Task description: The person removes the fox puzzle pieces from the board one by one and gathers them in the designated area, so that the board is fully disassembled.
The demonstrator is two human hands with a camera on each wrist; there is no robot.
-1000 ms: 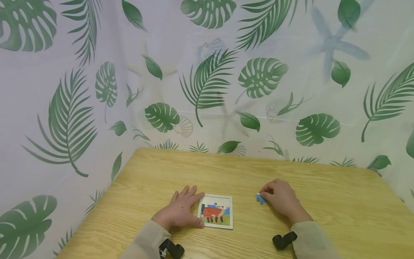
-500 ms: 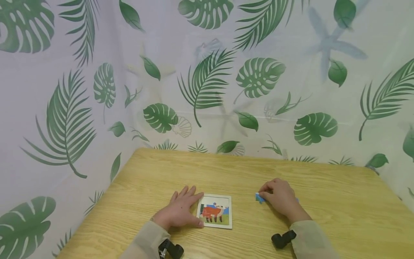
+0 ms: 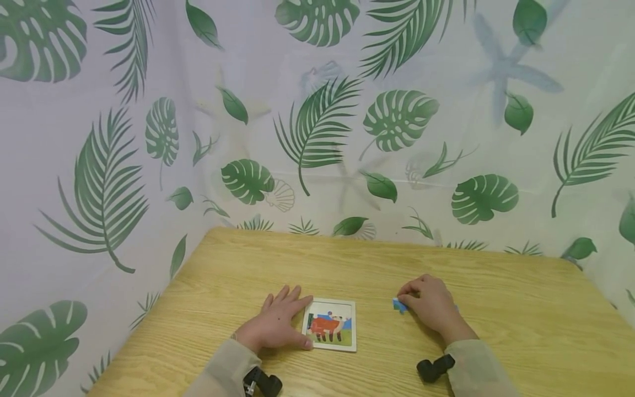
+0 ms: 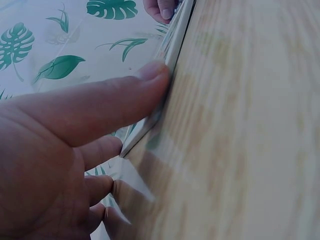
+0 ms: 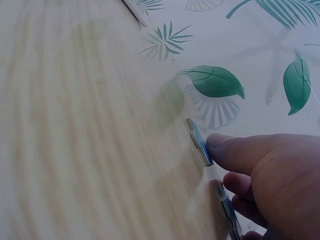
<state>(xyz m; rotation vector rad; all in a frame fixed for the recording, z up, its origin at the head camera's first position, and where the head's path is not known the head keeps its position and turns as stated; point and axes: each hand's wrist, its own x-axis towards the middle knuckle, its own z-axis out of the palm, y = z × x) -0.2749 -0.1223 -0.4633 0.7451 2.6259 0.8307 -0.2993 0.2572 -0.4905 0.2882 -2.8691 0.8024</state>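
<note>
A square jigsaw puzzle (image 3: pixel 327 325) in a white tray frame lies on the table, showing a red-brown animal on grass against blue. Part of its upper area is bare white. My left hand (image 3: pixel 278 322) rests along its left side with fingers spread, thumb at the lower corner and forefinger at the upper. Off to the right, my right hand (image 3: pixel 431 303) holds a blue puzzle piece (image 3: pixel 399 305) at the tabletop between thumb and curled fingers. In the right wrist view, another blue piece (image 5: pixel 227 212) lies under the fingers, partly hidden.
The wooden table (image 3: pixel 377 270) runs back to a white curtain (image 3: pixel 317 204) printed with green leaves, which also closes off the left side. Black cameras sit on both wrists, the right one (image 3: pixel 435 368) close above the table.
Both hands, the puzzle and the blue piece stay where they were. Only the head view shifts very slightly.
</note>
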